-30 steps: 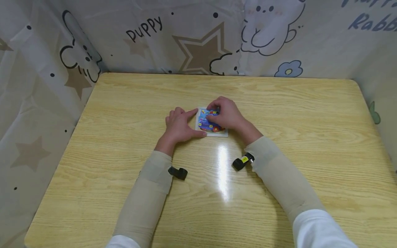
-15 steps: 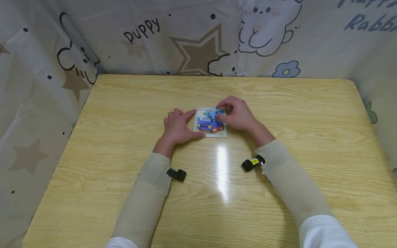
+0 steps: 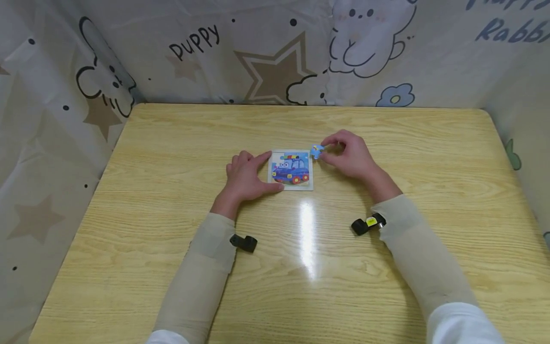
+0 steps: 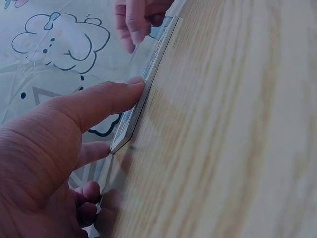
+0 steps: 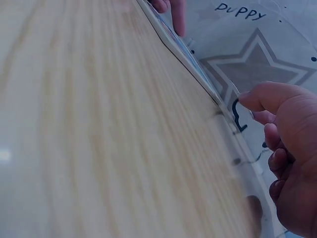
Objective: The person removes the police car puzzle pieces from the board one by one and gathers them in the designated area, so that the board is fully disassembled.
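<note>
A small jigsaw puzzle (image 3: 298, 188) with a white border and a blue cartoon car lies flat near the middle of the table. At its upper left, part of the picture shows pale. My left hand (image 3: 246, 179) steadies it: the stretched index finger touches the upper left corner, and the thumb lies on the front edge. Just off the upper right corner, my right hand (image 3: 352, 155) pinches a light blue puzzle piece (image 3: 316, 151) between thumb and index finger. In the right wrist view this piece is seen edge-on, hardly visible past the thumb.
The wooden table (image 3: 206, 129) reaches well beyond both hands, with a bright light reflection in front of the puzzle. A patterned cloth (image 3: 275, 52) hangs behind it and at the sides. Black wrist cameras (image 3: 244, 243) stick out from both forearms.
My right hand has lifted the light blue piece from over the puzzle and moved right with it, past the puzzle's right edge, uncovering the car picture. My left hand stays in place.
</note>
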Available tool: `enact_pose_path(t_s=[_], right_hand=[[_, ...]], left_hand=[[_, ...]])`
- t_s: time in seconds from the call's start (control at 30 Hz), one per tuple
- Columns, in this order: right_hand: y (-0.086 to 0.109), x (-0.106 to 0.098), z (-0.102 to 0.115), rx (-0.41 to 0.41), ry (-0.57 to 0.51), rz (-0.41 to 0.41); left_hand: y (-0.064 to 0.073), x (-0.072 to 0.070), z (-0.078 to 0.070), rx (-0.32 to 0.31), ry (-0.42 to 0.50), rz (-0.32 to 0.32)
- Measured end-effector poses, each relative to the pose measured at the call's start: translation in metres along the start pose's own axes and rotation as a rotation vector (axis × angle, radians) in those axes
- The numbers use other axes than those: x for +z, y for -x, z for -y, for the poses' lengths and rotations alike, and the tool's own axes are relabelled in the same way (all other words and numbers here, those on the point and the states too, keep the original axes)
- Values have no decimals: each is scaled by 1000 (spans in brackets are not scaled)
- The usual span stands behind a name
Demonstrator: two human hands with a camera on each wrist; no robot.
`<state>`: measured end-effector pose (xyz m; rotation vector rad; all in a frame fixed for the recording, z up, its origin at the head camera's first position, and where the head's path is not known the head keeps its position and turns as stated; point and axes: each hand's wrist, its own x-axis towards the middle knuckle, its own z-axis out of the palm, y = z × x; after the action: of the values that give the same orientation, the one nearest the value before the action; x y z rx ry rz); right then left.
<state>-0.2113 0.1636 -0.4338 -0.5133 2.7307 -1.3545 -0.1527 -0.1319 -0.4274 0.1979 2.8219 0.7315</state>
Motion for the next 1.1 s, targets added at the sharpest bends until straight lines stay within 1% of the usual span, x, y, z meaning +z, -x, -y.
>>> enact_pose_path(t_s=[0.17, 0.27, 0.53, 0.77, 0.97, 1.1], right_hand=[[2, -11, -9, 9, 13, -26], [3, -16, -13, 16, 19, -28], [3, -25, -27, 25, 62, 9], [3, -28, -27, 16, 81, 31], [2, -28, -27, 25, 86, 49], [2, -27, -27, 15, 72, 26]], left_hand=[[0, 1, 1, -3, -3, -5], [0, 2, 1, -1, -1, -10], [1, 1, 0, -5, 5, -6], [1, 0, 0, 1, 9, -10], [1, 0, 0, 2, 9, -11], [1, 0, 0, 0, 6, -13]])
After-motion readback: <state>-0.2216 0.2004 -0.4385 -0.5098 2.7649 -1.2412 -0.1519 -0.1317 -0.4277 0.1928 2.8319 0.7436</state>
